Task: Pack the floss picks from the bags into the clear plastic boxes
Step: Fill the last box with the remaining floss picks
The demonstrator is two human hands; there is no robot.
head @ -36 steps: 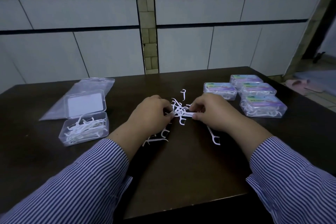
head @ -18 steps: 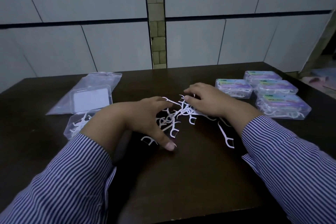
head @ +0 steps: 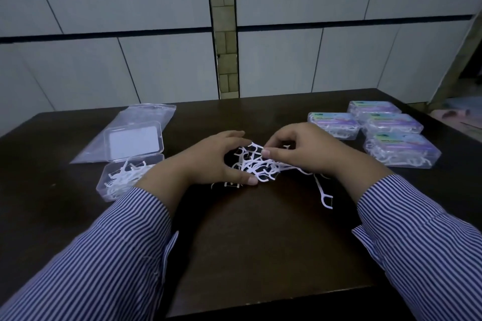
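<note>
Head view: your left hand (head: 216,161) cups the loose floss picks (head: 257,164) mid-table, fingers spread, corralling them, while your right hand (head: 300,151) pinches several picks, likely bound for the open box (head: 125,177) at left, half filled.

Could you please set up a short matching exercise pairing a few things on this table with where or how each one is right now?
Things:
1. open box
2. bag
3. pile of picks
4. stray pick

States:
A. between the two hands
B. lying alone, by the right wrist
C. flat, under the open lid
D. partly filled, at the left

Pairs: 1-D, 2-C, 3-A, 4-B
</note>
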